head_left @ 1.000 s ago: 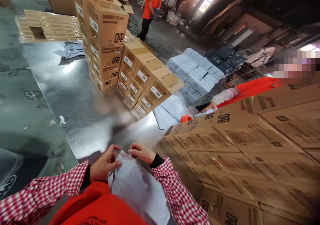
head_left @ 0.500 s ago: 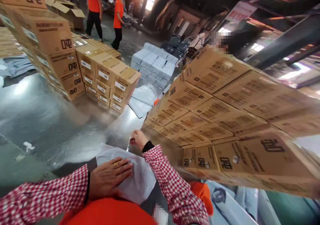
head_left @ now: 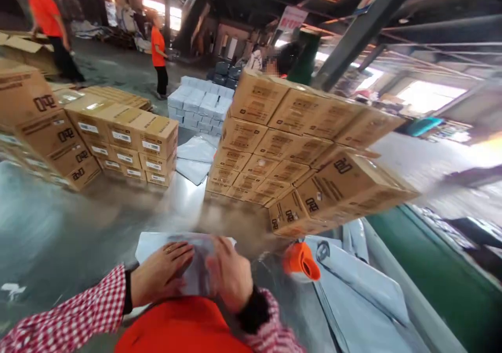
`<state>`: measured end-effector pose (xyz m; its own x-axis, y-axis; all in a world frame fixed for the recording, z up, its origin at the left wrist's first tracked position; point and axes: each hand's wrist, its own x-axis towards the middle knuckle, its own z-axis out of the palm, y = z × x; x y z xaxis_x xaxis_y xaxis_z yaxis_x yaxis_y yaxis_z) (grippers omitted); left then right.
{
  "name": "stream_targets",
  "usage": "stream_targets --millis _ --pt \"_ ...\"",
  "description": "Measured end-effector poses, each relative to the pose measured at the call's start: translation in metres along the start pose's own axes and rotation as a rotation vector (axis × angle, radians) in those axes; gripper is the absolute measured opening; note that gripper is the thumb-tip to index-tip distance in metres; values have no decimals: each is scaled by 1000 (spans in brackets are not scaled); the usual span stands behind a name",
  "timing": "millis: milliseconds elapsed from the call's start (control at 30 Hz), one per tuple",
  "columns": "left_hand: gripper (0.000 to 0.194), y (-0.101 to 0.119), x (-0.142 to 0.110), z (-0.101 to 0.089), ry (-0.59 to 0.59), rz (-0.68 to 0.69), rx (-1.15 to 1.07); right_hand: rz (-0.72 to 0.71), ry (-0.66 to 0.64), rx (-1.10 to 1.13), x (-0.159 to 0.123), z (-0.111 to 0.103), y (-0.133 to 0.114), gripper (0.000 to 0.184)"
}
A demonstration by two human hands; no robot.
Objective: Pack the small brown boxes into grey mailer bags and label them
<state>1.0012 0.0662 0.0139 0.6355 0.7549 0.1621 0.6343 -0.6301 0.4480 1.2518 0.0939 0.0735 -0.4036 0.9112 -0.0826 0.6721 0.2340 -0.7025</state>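
status: your left hand [head_left: 162,272] lies flat, fingers released, on the grey mailer bag [head_left: 157,242] | right hand [head_left: 229,274] blurry, grip can't tell | bag's on the tabletop [head_left: 58,238] right in front of you | looks packed, sealing probably left

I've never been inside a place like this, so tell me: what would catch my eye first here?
Probably the big stack of brown cartons rising in the middle of the shiny metal table, with a second stack of cartons to its left. Right below, the left hand and the right hand, in red checked sleeves, press flat on a grey mailing bag. An orange tape dispenser lies just to the right.
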Motion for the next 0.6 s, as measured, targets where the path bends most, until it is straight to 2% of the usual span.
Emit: stream_targets --millis 67,167,333,433,533,600 --pt "62 -15 0 6 35 -62 11 88 -59 -178 -3 37 -5 63" --pt "59 -30 0 18 132 -179 -104 158 -69 -195 1 65 4 67" --pt "61 -28 7 27 327 -394 -539 99 52 100 11 68 39 68" --pt "69 -25 13 24 383 -501 -766 144 66 364 20 73 52 82" --pt "87 -31 16 27 422 -606 -1011 201 115 583 23 89 63 93" --pt "96 -43 16 34 453 -694 -1164 224 173 645 15 107 72 91"
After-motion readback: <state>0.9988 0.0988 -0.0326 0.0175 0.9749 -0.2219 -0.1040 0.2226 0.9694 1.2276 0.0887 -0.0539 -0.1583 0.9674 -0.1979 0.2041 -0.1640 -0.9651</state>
